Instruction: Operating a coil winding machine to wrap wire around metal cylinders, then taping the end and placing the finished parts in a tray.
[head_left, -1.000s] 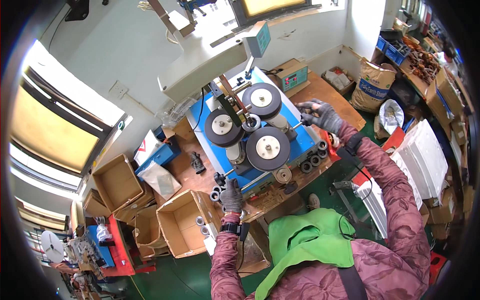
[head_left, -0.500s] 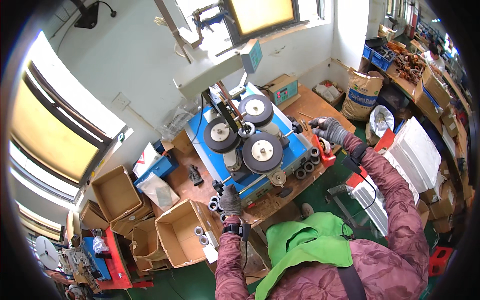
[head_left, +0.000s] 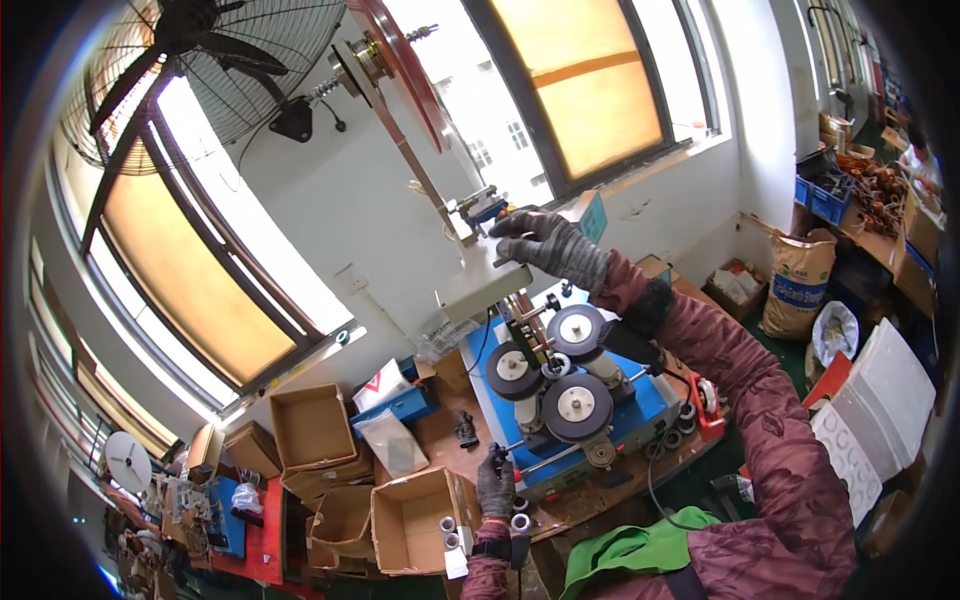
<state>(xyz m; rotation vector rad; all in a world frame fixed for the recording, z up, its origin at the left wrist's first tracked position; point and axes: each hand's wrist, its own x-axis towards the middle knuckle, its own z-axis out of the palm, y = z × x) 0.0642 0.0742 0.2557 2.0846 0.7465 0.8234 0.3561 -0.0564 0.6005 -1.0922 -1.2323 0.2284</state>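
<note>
Head view. Workshop interior: white wall, tall windows with orange blinds (head_left: 590, 90) glowing, a large fan (head_left: 200, 70) hanging at upper left.

Workbench (head_left: 450, 430), brown, standing below the windows and carrying a blue machine (head_left: 640, 410) with three round grey wheels (head_left: 575, 405) grouped at its middle. A white box-shaped housing (head_left: 485, 285) is sitting above the wheels, on the machine's upright.

Right hand (head_left: 545, 245), gloved in grey, is reaching up with arm outstretched, fingers spread and lying on top of the housing, beside a small blue fitting (head_left: 485, 208); whether it is gripping anything cannot be told.

Left hand (head_left: 495, 485), also gloved, is resting low at the front edge of the machine, fingers curled around a thin metal rod (head_left: 540, 462) sticking out there.

Small white rolls (head_left: 520, 522) are lying just beside the left wrist.

Open cardboard boxes (head_left: 415, 520) are standing left of the bench; a tan sack (head_left: 800, 285) is standing at far right.
</note>
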